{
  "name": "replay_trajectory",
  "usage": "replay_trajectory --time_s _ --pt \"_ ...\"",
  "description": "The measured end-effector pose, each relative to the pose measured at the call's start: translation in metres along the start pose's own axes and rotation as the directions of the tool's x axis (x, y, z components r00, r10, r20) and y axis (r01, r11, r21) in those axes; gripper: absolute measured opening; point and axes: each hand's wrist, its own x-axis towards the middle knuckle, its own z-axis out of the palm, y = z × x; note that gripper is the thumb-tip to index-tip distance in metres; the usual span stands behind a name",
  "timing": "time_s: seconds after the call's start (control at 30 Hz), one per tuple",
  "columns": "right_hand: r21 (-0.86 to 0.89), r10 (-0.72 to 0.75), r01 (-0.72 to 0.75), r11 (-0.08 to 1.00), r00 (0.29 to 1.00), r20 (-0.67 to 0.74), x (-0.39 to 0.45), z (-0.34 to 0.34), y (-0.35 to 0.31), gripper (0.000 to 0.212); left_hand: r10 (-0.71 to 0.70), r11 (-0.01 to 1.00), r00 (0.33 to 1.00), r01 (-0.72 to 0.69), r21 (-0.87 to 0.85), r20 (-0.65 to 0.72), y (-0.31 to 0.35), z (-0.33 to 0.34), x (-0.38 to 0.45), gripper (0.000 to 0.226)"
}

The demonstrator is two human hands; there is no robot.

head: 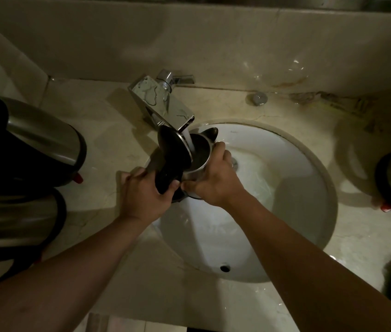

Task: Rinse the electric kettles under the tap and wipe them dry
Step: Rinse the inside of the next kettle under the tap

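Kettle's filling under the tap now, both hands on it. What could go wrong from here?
1. The chrome square tap streams into the open steel kettle with black lid; overfilling could spill over the right hand and loosen its hold.
2. The left hand grips the black handle near the base, which may get wet.
3. Two steel kettles on the left counter crowd the left elbow.

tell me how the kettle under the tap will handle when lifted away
Probably heavier than it looks: water from the tap is running into the open kettle. Likely slippery, since its steel wall is shiny and getting wet. The left hand grips the handle and the right hand wraps the body, so tipping seems controllable.
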Motion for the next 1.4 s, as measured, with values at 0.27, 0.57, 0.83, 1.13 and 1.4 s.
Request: replay_trajectory --time_s 0.27,0.57,0.83,1.13,1.4 --pt "0.003 0.013 -0.013 1.0 1.0 0.013 0.001 -0.0008 -0.0003 0.111 -0.009 1.0 1.0 0.009 -0.012 0.0 0.0003 -0.0004 -0.0001 0.043" --pt "-0.001 0.002 -0.002 1.0 1.0 0.006 0.0003 -0.0012 -0.0003 0.11 0.015 1.0 1.0 -0.015 -0.015 -0.011 0.0013 -0.002 -0.0005 0.041" --pt "-0.009 -0.008 0.008 1.0 1.0 0.005 0.0017 -0.0005 0.0009 0.111 0.017 1.0 1.0 -0.016 0.016 -0.017 0.0002 -0.0003 0.0002 0.041" --pt "0.018 -0.001 0.001 1.0 1.0 0.002 0.0018 -0.0001 0.0021 0.108 -0.003 0.999 1.0 0.002 0.05 0.025 -0.0027 0.0042 0.0013 0.043" --pt "0.021 -0.003 0.003 1.0 1.0 -0.005 0.0006 -0.0001 0.0011 0.105 -0.012 0.999 1.0 0.011 0.045 0.028 -0.0032 0.0051 0.0008 0.043"
